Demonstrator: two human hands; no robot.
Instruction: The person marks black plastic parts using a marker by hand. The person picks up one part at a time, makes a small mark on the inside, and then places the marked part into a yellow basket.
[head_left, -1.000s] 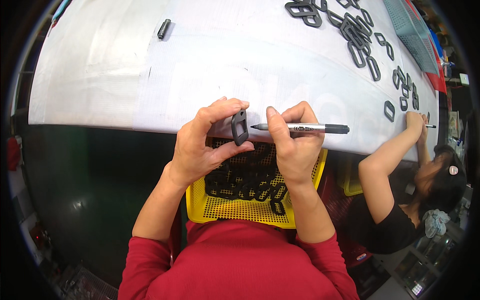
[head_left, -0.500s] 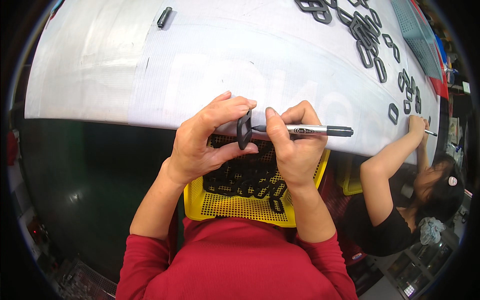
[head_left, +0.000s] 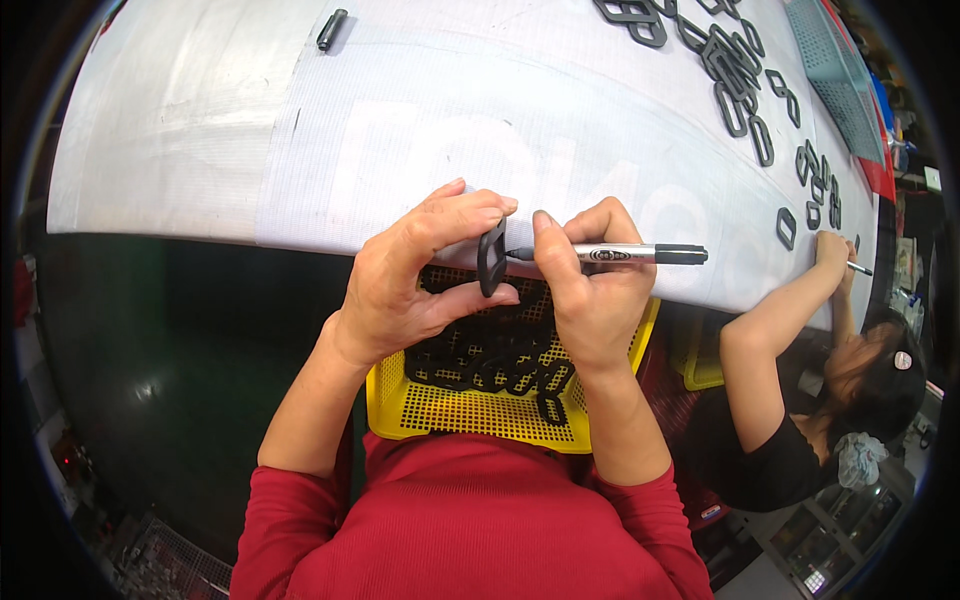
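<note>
"Head view: where is the black, rounded-rectangular, plastic-looking frame (head_left: 485, 268)?"

"Held up above the yellow, perforated plastic basket (head_left: 435, 405), by the near edge of the white-covered desk (head_left: 200, 150). The left hand (head_left: 400, 270) grips it by its two ends, fingers at the top and thumb underneath, so it stands nearly upright, seen almost edge-on."

"How would it handle?"

"Light and stiff, I'd judge, and not fragile. It looks smooth, so it might twist between the fingertips. The outer rim at opposite ends seems the best hold, leaving the flat face free."

"And the right hand (head_left: 595, 300)?"

"It pinches a slim, silver-and-black marker pen (head_left: 620, 254) between thumb and fingers, the pen roughly level and its tip aimed left at the frame. Whether they touch, I can't tell."

"The arms?"

"The left forearm (head_left: 305, 420) and right forearm (head_left: 628, 425) slant inward from below, so the hands face each other."
</note>
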